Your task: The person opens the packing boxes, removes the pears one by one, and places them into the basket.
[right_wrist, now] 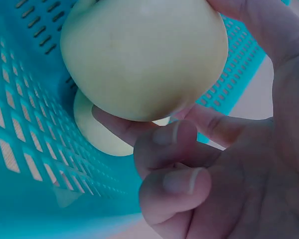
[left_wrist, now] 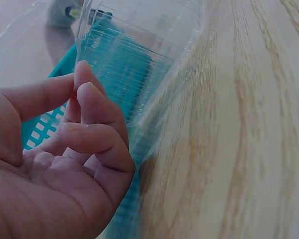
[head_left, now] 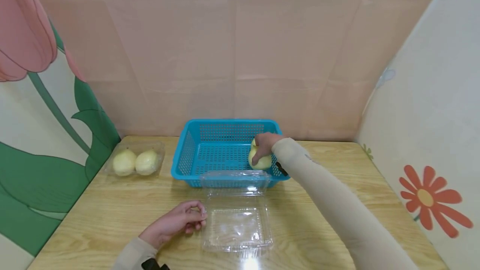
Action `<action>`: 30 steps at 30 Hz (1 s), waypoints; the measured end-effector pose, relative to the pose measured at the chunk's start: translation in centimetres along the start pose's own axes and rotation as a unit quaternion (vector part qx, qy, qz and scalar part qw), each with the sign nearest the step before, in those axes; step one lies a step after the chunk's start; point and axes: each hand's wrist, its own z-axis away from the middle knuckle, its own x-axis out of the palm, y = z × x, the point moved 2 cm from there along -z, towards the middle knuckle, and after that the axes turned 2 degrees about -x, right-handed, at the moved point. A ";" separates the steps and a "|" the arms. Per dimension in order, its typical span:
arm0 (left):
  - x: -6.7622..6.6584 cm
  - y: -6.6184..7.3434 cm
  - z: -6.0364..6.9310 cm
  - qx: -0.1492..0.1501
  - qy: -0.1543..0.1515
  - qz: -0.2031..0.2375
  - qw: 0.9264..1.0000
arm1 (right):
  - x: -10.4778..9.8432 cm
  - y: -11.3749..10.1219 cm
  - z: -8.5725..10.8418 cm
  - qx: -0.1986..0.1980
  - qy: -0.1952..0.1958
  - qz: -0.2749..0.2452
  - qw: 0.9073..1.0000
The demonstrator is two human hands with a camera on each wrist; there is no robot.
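Observation:
In the right wrist view, my right hand (head_left: 265, 145) grips a pale yellow-green apple (right_wrist: 144, 55), thumb on one side and fingers beneath. It is inside the right end of a blue plastic basket (head_left: 183, 153). A second pale apple (right_wrist: 97, 127) lies behind the gripped one, partly hidden by it and the fingers. My left hand (head_left: 181, 220) pinches the left edge of a clear plastic clamshell box (head_left: 240, 226) between thumb and index finger, the other fingers curled. The box stands with its lid up, and the raised lid (head_left: 240, 182) leans at the basket's front rim.
A closed clear box (head_left: 159, 153) with two pale apples (head_left: 124, 162) sits on the wooden table (head_left: 322, 228) at the left. A pink backdrop (head_left: 236, 53) rises behind the basket, and painted walls flank the table on both sides.

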 end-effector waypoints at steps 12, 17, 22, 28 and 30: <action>0.0 -0.1 0.1 0.002 -0.001 0.004 1.000 | 0.4 -0.6 0.8 0.027 -0.014 -0.003 1.000; 0.0 -0.1 0.1 0.000 -0.003 0.011 1.000 | 0.4 -0.5 0.5 0.032 -0.011 -0.004 0.999; 0.0 -0.1 0.1 -0.001 -0.004 0.013 1.000 | 0.3 0.0 0.4 0.023 -0.024 -0.008 0.999; 0.1 -0.1 0.0 0.000 -0.003 0.012 1.000 | 0.0 0.6 1.4 0.003 -0.014 -0.058 0.998; 0.1 -0.2 0.0 -0.002 -0.001 0.014 1.000 | 0.0 0.7 2.0 -0.007 0.000 -0.073 0.997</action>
